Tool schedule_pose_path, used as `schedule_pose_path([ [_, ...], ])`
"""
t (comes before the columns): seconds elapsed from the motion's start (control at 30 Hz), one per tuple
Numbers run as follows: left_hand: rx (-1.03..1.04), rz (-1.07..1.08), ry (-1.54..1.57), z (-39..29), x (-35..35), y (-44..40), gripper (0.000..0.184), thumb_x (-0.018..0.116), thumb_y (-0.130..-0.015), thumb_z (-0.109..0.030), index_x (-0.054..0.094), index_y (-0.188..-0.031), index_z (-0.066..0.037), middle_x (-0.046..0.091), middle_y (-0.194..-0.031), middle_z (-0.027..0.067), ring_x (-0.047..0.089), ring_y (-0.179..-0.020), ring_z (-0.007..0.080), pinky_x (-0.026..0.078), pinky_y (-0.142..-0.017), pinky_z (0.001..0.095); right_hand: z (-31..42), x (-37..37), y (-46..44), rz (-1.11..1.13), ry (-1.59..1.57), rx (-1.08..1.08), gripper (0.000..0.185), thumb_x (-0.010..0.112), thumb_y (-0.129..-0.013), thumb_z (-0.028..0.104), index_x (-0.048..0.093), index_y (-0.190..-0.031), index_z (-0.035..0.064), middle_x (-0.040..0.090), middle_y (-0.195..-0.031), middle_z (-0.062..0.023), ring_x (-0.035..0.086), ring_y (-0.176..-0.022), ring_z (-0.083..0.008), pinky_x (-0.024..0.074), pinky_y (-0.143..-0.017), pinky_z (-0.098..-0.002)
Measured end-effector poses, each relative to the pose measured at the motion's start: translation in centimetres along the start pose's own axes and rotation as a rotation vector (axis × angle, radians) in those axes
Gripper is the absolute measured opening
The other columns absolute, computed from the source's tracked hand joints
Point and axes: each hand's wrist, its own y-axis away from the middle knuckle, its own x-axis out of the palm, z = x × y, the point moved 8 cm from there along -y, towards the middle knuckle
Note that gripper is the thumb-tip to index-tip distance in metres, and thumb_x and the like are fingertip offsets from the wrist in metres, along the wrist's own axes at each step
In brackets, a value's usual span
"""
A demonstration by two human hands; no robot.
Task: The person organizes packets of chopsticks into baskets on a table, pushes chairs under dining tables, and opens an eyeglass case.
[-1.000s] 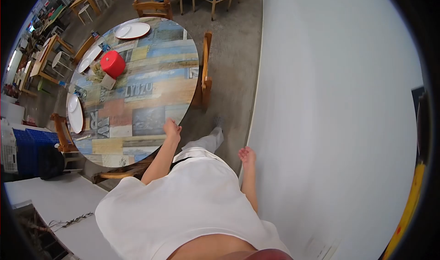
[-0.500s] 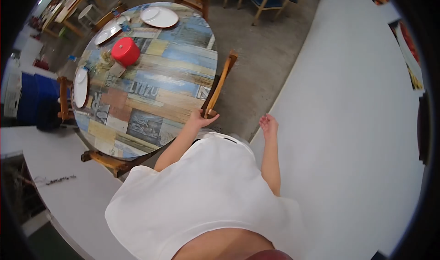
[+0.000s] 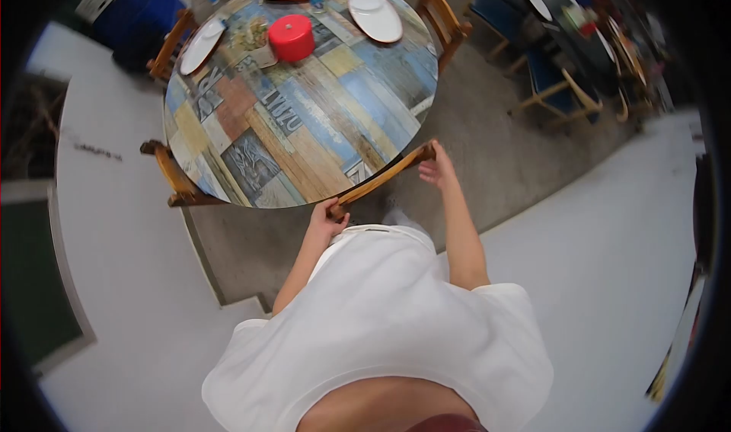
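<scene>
A wooden chair back [image 3: 384, 179] stands close against the near edge of the round patchwork-patterned table [image 3: 304, 139]. At its left end, my left hand [image 3: 330, 217] is wrapped round the wood. My right hand [image 3: 438, 165] is at the right end, with its thumb side against the top of the chair back and its fingers apart below. On the table are a red round container [image 3: 292, 37], a small card [image 3: 264, 56] and white plates, one [image 3: 375, 17] at the back right and another [image 3: 202, 46] at the left.
Another wooden chair [image 3: 177, 174] stands at the table's left, and one [image 3: 442, 19] at its right. Blue-seated chairs [image 3: 550, 78] and a dark table are at the upper right. A white wall [image 3: 586, 241] runs along my right side.
The view has turned to the right and I am now behind the chair. My left hand has closed on its back. My right hand has moved from beside the wall to the chair's other end.
</scene>
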Motion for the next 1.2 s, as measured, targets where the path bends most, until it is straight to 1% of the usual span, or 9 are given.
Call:
schedule_pose_path([
  [0.17,0.3,0.057,0.099,0.2,0.8,-0.5,0.026,0.064,-0.075,-0.01,0.052,-0.098,-0.008,0.049,-0.106,0.0103,0.045,-0.102,0.0246,0.036,-0.097,0.0462,1.4,0.7,-3.0,0.064,0.332,0.099,0.071,0.06,-0.072,0.06,0.05,-0.115,0.0037,0.057,-0.093,-0.0175,0.059,-0.076,-0.0252,0.0514,-0.066,-0.0408],
  [0.33,0.387,0.063,0.165,-0.6,0.9,-1.2,0.025,0.051,-0.073,-0.003,0.049,-0.098,-0.002,0.048,-0.111,0.0197,0.041,-0.112,0.0413,0.026,-0.098,0.0636,1.3,0.7,-3.2,0.169,0.439,0.098,0.068,0.056,-0.071,0.055,0.051,-0.112,0.0007,0.058,-0.092,-0.0208,0.06,-0.07,-0.0277,0.052,-0.062,-0.0422],
  [0.47,0.45,0.02,0.267,-0.1,0.6,-0.9,0.024,0.051,-0.073,-0.001,0.049,-0.097,0.0,0.045,-0.113,0.0232,0.04,-0.112,0.0428,0.024,-0.099,0.0663,1.3,0.4,-3.6,0.196,0.472,0.104,0.072,0.054,-0.072,0.057,0.05,-0.116,-0.0008,0.056,-0.101,-0.0256,0.061,-0.076,-0.0324,0.0522,-0.065,-0.0448],
  [0.63,0.497,-0.023,0.282,1.1,-1.0,0.7,0.02,0.052,-0.073,-0.001,0.049,-0.093,-0.002,0.044,-0.11,0.0232,0.041,-0.11,0.0433,0.025,-0.097,0.0682,-0.5,0.0,-3.3,0.289,0.528,0.141,0.074,0.055,-0.073,0.054,0.046,-0.12,-0.0021,0.056,-0.097,-0.0232,0.06,-0.077,-0.0317,0.0518,-0.063,-0.0447],
  [0.7,0.533,-0.124,0.312,0.6,-3.0,1.6,0.018,0.052,-0.073,-0.001,0.049,-0.09,-0.002,0.044,-0.109,0.0228,0.043,-0.108,0.0436,0.028,-0.095,0.0686,-1.9,0.7,-2.3,0.346,0.553,0.176,0.072,0.053,-0.074,0.057,0.044,-0.121,0.0027,0.056,-0.099,-0.0233,0.059,-0.079,-0.0317,0.0511,-0.069,-0.046],
  [0.83,0.524,-0.084,0.254,-1.2,-4.8,1.6,0.017,0.054,-0.073,-0.002,0.048,-0.088,-0.002,0.044,-0.106,0.0224,0.042,-0.109,0.0433,0.028,-0.096,0.0681,-3.6,1.8,-1.5,0.327,0.544,0.214,0.065,0.054,-0.074,0.055,0.047,-0.114,0.0038,0.057,-0.088,-0.0189,0.058,-0.072,-0.0277,0.0519,-0.063,-0.0442],
  [0.97,0.502,-0.058,0.266,-1.3,-4.7,1.5,0.027,0.055,-0.07,-0.002,0.047,-0.095,-0.003,0.041,-0.113,0.0223,0.034,-0.118,0.0404,0.022,-0.1,0.0662,-3.1,2.0,-0.8,0.287,0.523,0.221,0.043,0.058,-0.074,0.045,0.053,-0.094,0.0067,0.057,-0.071,-0.01,0.056,-0.056,-0.0191,0.0518,-0.055,-0.0367],
  [1.07,0.552,-0.066,0.263,-1.0,-4.6,1.7,0.03,0.056,-0.068,-0.003,0.047,-0.097,-0.003,0.04,-0.115,0.0215,0.036,-0.116,0.0395,0.02,-0.102,0.0645,-2.7,2.2,-1.1,0.307,0.479,0.155,0.033,0.059,-0.074,0.039,0.053,-0.084,0.0081,0.053,-0.061,-0.0051,0.053,-0.049,-0.0159,0.0503,-0.05,-0.0333],
  [1.2,0.58,0.011,0.253,-0.5,-3.8,1.4,0.03,0.056,-0.071,-0.004,0.045,-0.098,-0.002,0.043,-0.114,0.0214,0.036,-0.117,0.0384,0.02,-0.103,0.0631,-1.0,2.6,-1.2,0.236,0.447,0.103,0.031,0.06,-0.07,0.033,0.054,-0.078,0.0042,0.054,-0.059,-0.007,0.053,-0.045,-0.0168,0.0497,-0.045,-0.0324],
])
